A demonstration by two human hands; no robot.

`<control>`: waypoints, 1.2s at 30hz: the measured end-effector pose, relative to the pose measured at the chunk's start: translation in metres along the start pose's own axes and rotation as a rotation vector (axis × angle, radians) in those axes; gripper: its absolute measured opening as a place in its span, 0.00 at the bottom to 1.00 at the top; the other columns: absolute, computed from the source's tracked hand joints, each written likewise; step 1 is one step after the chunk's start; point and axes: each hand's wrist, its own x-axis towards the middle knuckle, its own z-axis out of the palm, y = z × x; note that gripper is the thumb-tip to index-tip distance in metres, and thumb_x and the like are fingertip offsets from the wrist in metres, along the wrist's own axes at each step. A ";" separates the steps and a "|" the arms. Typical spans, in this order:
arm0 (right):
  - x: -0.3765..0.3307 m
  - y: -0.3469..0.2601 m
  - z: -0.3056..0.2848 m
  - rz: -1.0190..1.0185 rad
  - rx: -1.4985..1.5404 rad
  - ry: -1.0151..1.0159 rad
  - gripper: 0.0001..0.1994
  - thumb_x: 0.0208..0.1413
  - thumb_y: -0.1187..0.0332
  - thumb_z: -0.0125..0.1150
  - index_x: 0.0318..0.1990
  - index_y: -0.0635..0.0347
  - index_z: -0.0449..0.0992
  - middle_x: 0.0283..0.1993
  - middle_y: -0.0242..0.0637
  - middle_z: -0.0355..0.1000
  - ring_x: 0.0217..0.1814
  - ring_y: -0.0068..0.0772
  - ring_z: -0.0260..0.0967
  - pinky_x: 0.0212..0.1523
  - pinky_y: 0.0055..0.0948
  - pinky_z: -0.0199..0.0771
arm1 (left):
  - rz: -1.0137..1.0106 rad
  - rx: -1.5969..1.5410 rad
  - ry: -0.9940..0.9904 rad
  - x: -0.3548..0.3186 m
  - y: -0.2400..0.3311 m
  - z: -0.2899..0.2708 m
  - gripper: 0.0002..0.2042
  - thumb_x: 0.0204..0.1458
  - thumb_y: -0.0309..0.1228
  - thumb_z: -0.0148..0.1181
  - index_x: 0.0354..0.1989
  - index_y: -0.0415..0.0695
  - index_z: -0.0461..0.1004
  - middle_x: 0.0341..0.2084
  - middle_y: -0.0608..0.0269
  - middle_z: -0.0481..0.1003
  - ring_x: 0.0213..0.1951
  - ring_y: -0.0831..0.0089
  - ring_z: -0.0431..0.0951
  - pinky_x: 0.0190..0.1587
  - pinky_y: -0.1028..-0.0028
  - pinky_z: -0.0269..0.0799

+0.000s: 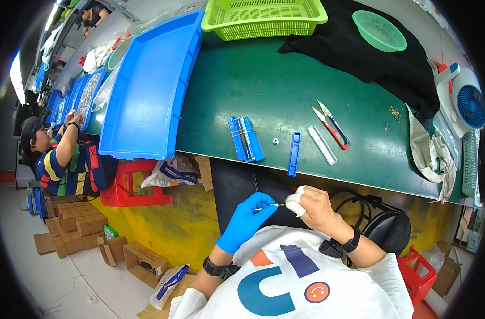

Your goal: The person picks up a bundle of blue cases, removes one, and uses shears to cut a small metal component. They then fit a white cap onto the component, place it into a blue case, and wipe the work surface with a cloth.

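Note:
My left hand (252, 217), in a blue glove, pinches a thin metal rod (275, 205) close in front of my body, below the table's front edge. At the rod's other end, my right hand (312, 206) is closed, with white coverings on its thumb and finger; its fingertips hide that end. Just beyond my hands, a slim blue case (294, 154) lies at the table edge, beside a narrow whitish tray (322, 145). Blue cases bundled with a rubber band (245, 139) lie left of a small silvery cylinder (275, 141). Red-handled thread snips (335, 127) rest farther right, blades apart.
A big blue tray (147, 85) overhangs the green table (237, 69) on the left. At the back are a lime-green basket (264, 26) and a black cloth (349, 53) under a green bowl (379, 31). A fan (465, 101) stands right. Another person (67, 159) works at left.

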 end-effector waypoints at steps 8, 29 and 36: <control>0.000 0.003 0.005 -0.024 0.032 0.009 0.10 0.42 0.67 0.64 0.32 0.60 0.73 0.21 0.38 0.66 0.24 0.40 0.65 0.24 0.32 0.66 | 0.133 -0.043 0.056 0.000 0.000 0.002 0.06 0.50 0.26 0.56 0.37 0.42 0.71 0.27 0.70 0.72 0.29 0.85 0.67 0.34 0.85 0.64; 0.000 0.002 0.004 -0.045 -0.007 -0.011 0.12 0.42 0.68 0.64 0.35 0.61 0.74 0.23 0.37 0.66 0.25 0.38 0.65 0.23 0.32 0.65 | 0.124 -0.095 0.077 0.000 0.000 0.000 0.06 0.51 0.25 0.54 0.38 0.42 0.71 0.26 0.72 0.71 0.27 0.88 0.64 0.28 0.88 0.58; 0.004 -0.004 0.002 -0.043 0.010 0.046 0.12 0.41 0.68 0.64 0.35 0.61 0.74 0.24 0.37 0.66 0.26 0.38 0.66 0.23 0.32 0.66 | 0.120 -0.092 0.065 0.000 0.003 0.001 0.06 0.51 0.25 0.54 0.38 0.42 0.71 0.25 0.72 0.71 0.25 0.89 0.63 0.26 0.88 0.56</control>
